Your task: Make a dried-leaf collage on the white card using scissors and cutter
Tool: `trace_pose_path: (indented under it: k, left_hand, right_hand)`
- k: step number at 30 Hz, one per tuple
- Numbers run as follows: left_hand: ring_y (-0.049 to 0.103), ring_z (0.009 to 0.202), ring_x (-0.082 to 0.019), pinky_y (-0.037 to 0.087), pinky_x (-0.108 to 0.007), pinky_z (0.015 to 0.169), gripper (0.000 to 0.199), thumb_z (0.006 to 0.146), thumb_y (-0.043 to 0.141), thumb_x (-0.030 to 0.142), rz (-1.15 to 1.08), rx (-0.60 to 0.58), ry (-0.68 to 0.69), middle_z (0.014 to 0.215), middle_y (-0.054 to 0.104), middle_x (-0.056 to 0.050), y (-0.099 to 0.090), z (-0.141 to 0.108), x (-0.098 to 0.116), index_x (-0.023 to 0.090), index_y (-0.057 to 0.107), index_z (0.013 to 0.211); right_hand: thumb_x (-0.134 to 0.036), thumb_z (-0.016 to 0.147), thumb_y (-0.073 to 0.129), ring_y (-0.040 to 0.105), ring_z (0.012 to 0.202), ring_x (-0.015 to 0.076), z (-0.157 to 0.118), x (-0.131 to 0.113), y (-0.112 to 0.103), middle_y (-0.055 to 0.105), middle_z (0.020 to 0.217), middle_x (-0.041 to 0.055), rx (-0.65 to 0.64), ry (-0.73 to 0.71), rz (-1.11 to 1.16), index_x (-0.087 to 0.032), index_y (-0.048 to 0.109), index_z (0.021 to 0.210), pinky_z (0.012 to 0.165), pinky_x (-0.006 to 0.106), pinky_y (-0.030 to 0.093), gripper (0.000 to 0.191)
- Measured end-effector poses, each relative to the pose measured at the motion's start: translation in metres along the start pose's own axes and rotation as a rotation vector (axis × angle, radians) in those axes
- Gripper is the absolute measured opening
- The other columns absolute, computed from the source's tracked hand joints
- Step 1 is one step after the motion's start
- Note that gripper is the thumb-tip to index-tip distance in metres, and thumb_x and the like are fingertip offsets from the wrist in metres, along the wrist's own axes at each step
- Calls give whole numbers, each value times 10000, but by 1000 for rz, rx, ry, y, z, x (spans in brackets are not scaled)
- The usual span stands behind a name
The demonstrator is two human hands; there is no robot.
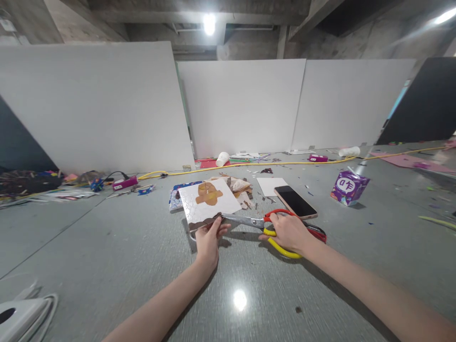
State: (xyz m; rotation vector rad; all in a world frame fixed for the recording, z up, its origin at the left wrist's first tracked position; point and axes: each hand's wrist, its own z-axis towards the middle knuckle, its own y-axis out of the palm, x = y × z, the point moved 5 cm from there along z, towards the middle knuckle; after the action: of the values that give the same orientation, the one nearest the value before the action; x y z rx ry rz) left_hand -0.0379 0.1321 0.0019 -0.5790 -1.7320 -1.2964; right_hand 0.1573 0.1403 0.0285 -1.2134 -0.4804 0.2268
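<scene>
A white card with brown and tan pieces on its face is tilted above the grey surface. My left hand pinches the dark brown strip along its near edge. In my right hand are large scissors with red and yellow handles, their blades pointing left, the tips close to my left fingertips. The blades look nearly closed. Behind the card are brown scraps and a blue patterned item, partly covered.
A phone lies beside a blank white card, just beyond my right hand. Farther right stands a purple carton. A yellow cord crosses behind, near a paper cup. White device at lower left.
</scene>
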Motion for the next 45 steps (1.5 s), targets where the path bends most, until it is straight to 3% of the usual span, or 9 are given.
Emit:
trace_pose_path:
  k: [9,22,45]
  left_hand:
    - [612,486,-100,457,-126,417,123,579,672,134,29,17,2,563,621,2,-1,-1,0,94,575,643]
    - [602,478,-111,439,-150,405,161,548,680,184,76,-34,-6,549,598,3,0,-3,0,91,570,619]
    - [584,443,-128,429,-177,386,158,559,668,206,173,-99,-58,494,592,-28,3,-4,-4,86,567,575]
  right_hand:
    - [-637,765,343,640,640,264,3,0,3,654,670,130,-12,14,32,-94,565,789,511,287,381,588]
    - [-607,777,355,627,610,250,3,12,0,648,658,121,8,-60,1,-99,546,790,498,276,336,543]
    - [-614,759,389,597,634,234,3,24,1,628,682,126,2,-97,-24,-88,571,791,549,284,363,557]
